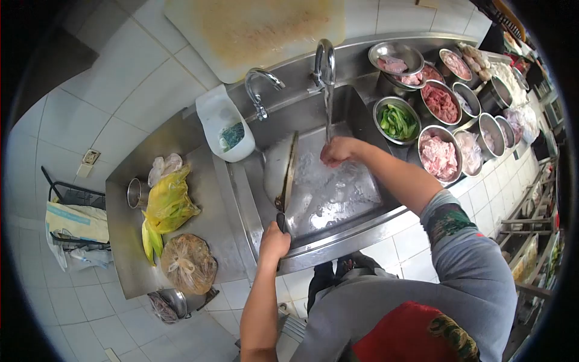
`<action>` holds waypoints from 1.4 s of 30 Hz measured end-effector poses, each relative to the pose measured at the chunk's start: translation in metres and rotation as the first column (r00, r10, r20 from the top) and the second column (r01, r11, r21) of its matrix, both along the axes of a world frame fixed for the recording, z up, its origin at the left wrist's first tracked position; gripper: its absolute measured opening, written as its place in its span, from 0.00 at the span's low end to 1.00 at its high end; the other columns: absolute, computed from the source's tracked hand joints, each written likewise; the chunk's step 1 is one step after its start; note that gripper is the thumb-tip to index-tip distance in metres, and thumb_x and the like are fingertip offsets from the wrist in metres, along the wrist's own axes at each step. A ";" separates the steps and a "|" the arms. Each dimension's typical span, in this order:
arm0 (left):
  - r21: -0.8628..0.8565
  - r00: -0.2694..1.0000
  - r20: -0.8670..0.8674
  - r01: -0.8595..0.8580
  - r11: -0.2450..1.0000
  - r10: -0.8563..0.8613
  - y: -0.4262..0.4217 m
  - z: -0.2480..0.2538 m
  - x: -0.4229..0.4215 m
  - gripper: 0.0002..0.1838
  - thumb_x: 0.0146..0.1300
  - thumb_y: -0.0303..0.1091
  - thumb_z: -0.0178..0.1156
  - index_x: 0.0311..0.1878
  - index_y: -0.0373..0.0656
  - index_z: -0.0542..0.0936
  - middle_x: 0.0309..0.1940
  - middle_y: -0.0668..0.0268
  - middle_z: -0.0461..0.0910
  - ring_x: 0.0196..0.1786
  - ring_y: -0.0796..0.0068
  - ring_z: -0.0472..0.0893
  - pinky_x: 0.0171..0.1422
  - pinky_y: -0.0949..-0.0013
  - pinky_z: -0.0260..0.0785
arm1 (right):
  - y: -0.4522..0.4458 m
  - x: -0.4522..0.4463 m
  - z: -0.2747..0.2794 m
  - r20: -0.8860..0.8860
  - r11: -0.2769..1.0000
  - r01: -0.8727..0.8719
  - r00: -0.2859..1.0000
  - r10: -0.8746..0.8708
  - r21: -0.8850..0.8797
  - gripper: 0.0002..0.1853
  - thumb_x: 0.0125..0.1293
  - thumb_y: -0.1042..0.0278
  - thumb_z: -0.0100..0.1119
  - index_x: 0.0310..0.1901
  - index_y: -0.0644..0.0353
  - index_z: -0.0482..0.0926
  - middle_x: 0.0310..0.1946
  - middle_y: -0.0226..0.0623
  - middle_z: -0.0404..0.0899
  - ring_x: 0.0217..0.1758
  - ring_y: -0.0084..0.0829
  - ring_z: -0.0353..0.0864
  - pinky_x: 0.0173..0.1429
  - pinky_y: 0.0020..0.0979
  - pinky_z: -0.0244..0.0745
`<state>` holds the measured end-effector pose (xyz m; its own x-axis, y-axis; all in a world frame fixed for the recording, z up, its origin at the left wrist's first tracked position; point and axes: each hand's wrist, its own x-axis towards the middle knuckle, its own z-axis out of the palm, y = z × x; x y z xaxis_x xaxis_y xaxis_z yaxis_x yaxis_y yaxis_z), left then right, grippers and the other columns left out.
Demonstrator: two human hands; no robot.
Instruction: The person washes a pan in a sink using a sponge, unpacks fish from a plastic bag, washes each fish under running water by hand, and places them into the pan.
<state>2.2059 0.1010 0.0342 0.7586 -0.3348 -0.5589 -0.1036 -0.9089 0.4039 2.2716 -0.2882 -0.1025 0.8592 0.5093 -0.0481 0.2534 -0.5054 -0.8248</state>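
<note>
Pan [289, 172]: tilted in sink [313, 220], left hand [275, 242] gripping handle [281, 221]
Right hand [339, 152]: curled under running tap [326, 60]
Bench [226, 208]: steel
Walls [139, 75]: tiled

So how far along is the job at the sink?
Partway, probably. Done: the tap runs and water wets the sink. In hand: the left hand holds the pan tilted by its handle; the right hand is at the stream. Left, likely: rinsing the pan's dark rim and shutting the tap.
</note>
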 end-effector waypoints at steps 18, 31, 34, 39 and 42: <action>0.205 0.945 0.256 0.151 0.967 -0.202 -0.005 0.035 -0.022 0.14 0.61 0.29 0.54 0.49 0.37 0.74 0.39 0.41 0.82 0.47 0.40 0.82 0.53 0.45 0.73 | 0.008 -0.023 0.164 -0.669 0.751 0.655 0.596 -0.444 0.085 0.08 0.59 0.81 0.59 0.40 0.70 0.82 0.40 0.46 0.83 0.42 0.35 0.85 0.45 0.32 0.85; -0.320 0.769 -0.620 -0.431 0.844 0.158 0.041 0.027 -0.059 0.09 0.64 0.31 0.63 0.43 0.42 0.72 0.19 0.70 0.71 0.16 0.78 0.69 0.20 0.71 0.62 | 0.013 -0.009 0.184 -0.614 0.719 0.684 0.621 -0.487 0.122 0.06 0.62 0.72 0.61 0.37 0.64 0.85 0.35 0.41 0.84 0.34 0.30 0.84 0.37 0.28 0.83; -0.372 0.576 -0.811 -0.642 0.671 0.102 0.020 0.019 -0.075 0.06 0.67 0.29 0.60 0.43 0.45 0.72 0.17 0.75 0.66 0.14 0.84 0.64 0.18 0.74 0.58 | 0.030 -0.019 0.145 -0.687 0.670 0.727 0.564 -0.458 0.150 0.08 0.64 0.68 0.60 0.37 0.63 0.85 0.32 0.40 0.84 0.32 0.30 0.84 0.35 0.28 0.82; -0.237 0.244 -0.969 -0.844 0.481 -0.051 -0.002 0.016 -0.098 0.06 0.69 0.26 0.56 0.46 0.47 0.72 0.18 0.76 0.63 0.14 0.86 0.61 0.18 0.75 0.55 | 0.059 -0.032 0.078 -0.334 0.538 0.826 0.464 -0.820 -0.172 0.09 0.66 0.67 0.60 0.42 0.63 0.83 0.29 0.38 0.83 0.31 0.29 0.84 0.36 0.32 0.82; -0.232 0.196 -0.973 -0.827 0.512 -0.125 -0.020 0.008 -0.099 0.07 0.68 0.27 0.57 0.47 0.46 0.72 0.19 0.76 0.64 0.15 0.86 0.62 0.18 0.75 0.57 | 0.079 -0.020 0.018 -0.321 0.570 0.816 0.568 -0.758 0.097 0.09 0.67 0.65 0.58 0.40 0.62 0.83 0.28 0.35 0.82 0.30 0.26 0.83 0.34 0.30 0.80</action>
